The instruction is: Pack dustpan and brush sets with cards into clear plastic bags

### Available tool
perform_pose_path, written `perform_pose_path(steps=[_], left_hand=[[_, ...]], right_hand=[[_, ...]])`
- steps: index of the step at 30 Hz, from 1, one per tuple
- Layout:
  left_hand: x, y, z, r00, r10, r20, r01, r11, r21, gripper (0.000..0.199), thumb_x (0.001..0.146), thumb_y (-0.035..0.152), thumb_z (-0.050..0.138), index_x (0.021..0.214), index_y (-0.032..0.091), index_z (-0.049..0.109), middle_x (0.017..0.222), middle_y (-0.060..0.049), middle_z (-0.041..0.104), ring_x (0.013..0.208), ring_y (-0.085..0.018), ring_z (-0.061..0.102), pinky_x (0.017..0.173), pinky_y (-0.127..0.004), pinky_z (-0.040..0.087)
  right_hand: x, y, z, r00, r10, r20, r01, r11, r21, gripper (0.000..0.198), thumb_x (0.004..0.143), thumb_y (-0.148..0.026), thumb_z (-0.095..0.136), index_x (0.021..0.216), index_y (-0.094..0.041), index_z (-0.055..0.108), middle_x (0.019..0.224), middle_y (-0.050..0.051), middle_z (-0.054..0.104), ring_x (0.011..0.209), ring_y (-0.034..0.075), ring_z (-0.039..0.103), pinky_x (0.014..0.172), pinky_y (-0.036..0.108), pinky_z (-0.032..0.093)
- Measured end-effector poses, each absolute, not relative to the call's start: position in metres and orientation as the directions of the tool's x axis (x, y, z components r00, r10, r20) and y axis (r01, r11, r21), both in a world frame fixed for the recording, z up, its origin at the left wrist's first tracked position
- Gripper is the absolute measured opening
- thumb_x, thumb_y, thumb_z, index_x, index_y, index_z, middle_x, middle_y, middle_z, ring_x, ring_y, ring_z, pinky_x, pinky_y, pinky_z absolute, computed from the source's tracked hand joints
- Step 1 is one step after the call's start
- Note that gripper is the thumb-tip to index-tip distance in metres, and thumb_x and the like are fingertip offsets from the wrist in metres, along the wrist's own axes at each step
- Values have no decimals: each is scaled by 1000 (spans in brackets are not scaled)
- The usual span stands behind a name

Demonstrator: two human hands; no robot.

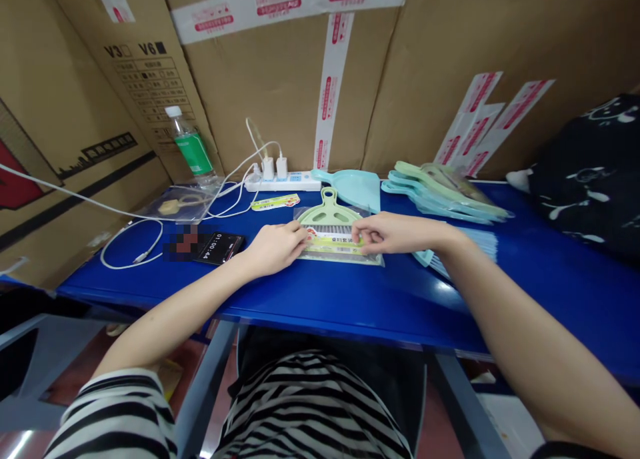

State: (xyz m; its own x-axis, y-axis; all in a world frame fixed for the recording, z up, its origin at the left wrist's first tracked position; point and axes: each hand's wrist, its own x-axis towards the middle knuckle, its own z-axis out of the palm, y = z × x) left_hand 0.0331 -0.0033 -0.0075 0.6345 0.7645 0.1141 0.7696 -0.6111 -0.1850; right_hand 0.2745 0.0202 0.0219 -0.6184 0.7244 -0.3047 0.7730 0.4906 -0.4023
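In front of me on the blue table lies a light green hand brush with grey bristles (pixel 327 214), together with a green dustpan in a clear plastic bag (pixel 375 261). A yellow and white paper label (pixel 336 240) runs across the bristles. My left hand (pixel 280 247) has its fingers closed at the label's left end. At the right end my right hand (pixel 376 234) is closed, thumb and forefinger pinched and the other fingers curled. Whether the label is inside or on top of the bag I cannot tell.
Behind the brush lie a light blue dustpan (pixel 357 186), another yellow label (pixel 275 202) and a power strip (pixel 300 182) with chargers. Stacked dustpans (pixel 445 192) and pale blue brushes (pixel 477 242) are to the right. A phone (pixel 219 248), cables and a bottle (pixel 193 149) stand left.
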Motion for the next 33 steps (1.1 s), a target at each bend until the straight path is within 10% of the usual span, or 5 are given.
perform_pose_path(steps=[33], left_hand=[[32,-3,-7,634,766,111,769,-607,-202,25,89,18,37,101,16,59,93,-7,65,74,-18,64,59,-28,46]], right_hand=[[272,20,22,-595,734,-327,793,471,-387,19,74,-38,58,69,-22,49,59,-3,46,55,13,43,55,27,31]])
